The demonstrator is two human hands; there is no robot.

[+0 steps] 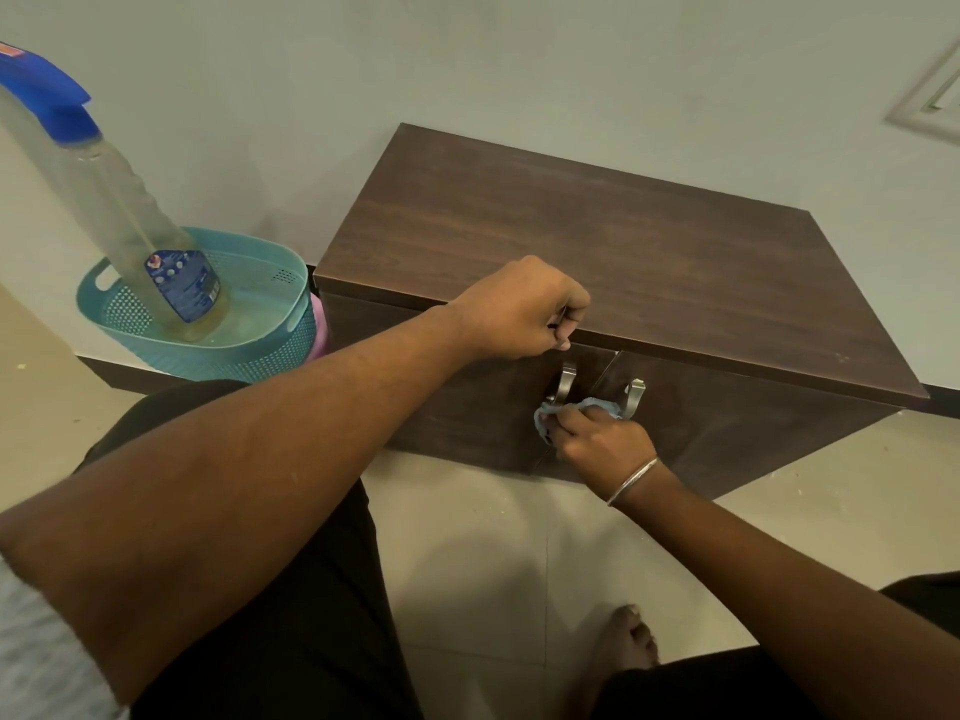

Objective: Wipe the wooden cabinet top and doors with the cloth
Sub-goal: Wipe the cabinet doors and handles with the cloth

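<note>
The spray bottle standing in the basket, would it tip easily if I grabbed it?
Probably. The spray bottle is tall and narrow and already leans in the basket. It looks nearly full, so likely heavy, and its smooth plastic may be slippery.

In the middle of the frame the left hand (519,309) is curled into a fist on the front edge of the wooden cabinet (597,236). Below it, the right hand (597,439) presses a blue cloth (582,407) between the two metal handles (563,384). At left, a spray bottle (119,210) stands in a teal basket (270,345).
</note>
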